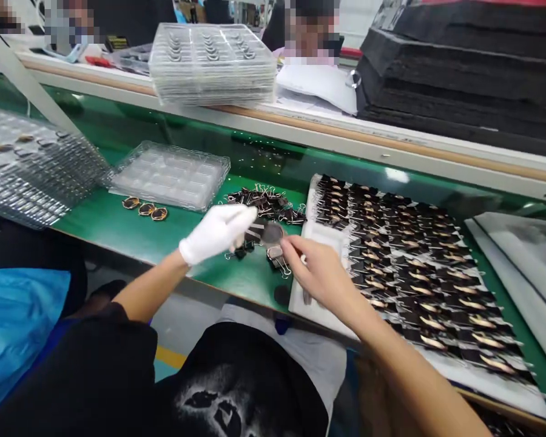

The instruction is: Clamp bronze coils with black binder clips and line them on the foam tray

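My left hand (221,230), in a white glove, is closed at the near side of the binder clip pile. A black binder clip (256,230) with pale handles shows at its fingertips. My bare right hand (321,270) pinches a round, flat, dark disc (272,234) by its edge, close against that clip. Just below the disc lies another binder clip (278,262) with wire handles. Behind my hands is a loose pile of black binder clips (264,200). A dark round piece (281,295) rests near the table's front edge.
Right of my hands, a white board (321,309) bears rows of clips clamped on gold-rimmed pieces (418,273). Three gold-rimmed round pieces (146,209) lie left, before clear plastic trays (173,173). Stacked trays (31,164) stand far left. Black foam sheets (459,73) fill the shelf's right.
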A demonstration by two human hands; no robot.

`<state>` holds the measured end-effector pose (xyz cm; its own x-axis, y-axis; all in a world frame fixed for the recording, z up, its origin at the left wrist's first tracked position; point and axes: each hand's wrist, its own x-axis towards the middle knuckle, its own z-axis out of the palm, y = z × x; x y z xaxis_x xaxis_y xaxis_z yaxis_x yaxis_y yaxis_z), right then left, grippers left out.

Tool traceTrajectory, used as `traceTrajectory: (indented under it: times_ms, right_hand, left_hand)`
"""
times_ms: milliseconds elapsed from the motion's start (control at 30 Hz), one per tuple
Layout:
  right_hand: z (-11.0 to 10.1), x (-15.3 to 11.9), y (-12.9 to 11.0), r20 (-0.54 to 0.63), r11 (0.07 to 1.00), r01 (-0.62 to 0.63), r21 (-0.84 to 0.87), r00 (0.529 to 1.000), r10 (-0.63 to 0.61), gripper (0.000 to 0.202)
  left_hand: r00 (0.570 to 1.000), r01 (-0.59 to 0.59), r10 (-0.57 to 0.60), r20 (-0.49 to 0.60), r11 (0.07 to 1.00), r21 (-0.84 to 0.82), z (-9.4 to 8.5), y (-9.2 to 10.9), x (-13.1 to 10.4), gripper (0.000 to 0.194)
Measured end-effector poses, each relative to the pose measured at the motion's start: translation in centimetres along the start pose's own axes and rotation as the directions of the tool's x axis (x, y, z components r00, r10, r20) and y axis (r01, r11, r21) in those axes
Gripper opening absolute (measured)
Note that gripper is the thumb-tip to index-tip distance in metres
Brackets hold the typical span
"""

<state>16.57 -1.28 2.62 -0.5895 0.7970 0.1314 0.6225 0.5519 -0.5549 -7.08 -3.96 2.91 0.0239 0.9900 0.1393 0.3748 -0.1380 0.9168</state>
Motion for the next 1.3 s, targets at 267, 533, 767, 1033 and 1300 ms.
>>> traceTrajectory:
  times_ms: [267, 533, 767, 1033, 1300]
  right_hand:
    - [6.1, 8.8, 0.5, 0.068, 0.970, -0.130, -0.206, 0.987, 0.147, 0.050]
    - [5.7, 8.6, 2.6, 0.145, 0.974, -0.222, 0.037, 0.966, 0.214, 0.008]
    - [5.2, 8.6, 4.8, 0.103, 0.905, -0.299, 0.302, 0.954, 0.280, 0.012]
    - [3.4, 8.3, 4.4, 0.142, 0.708, -0.374, 0.599, 0.920, 0.366, 0.044]
    - [0.4, 7.7, 2.5, -0.114, 0.561, -0.149, 0.814, 0.906, 0.407, 0.046]
  left_hand:
    - [0.967, 0.054, -0.094, -0.238, 0.984, -0.168, -3.8, -2.4, 7.7, 0.053]
    - [0.996, 0.028, -0.046, -0.073, 0.970, -0.240, -3.7, -3.7, 8.5, 0.040]
    - [0.992, -0.014, 0.035, 0.118, 0.984, -0.177, -3.7, -4.3, 6.6, 0.038]
    - [0.979, 0.103, -0.019, 0.202, 0.905, -0.413, -3.8, -5.9, 7.5, 0.030]
    - [0.778, 0.277, -0.197, 0.596, 0.960, -0.044, -2.6, -4.3, 6.1, 0.047]
